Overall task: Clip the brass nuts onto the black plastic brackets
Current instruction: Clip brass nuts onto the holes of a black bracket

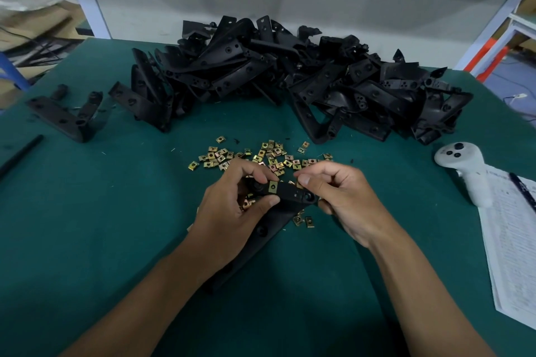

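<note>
Head view: my left hand (232, 206) and right hand (339, 197) grip the bracket (290, 193); I judge the nut (273, 186) could slip off if pushed crooked.

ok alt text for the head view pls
Two hands hold a black bracket with a brass nut on it, the left hand by the nut and the right hand gripping the other end. Loose nuts and a bracket pile lie behind on a green table.
</note>
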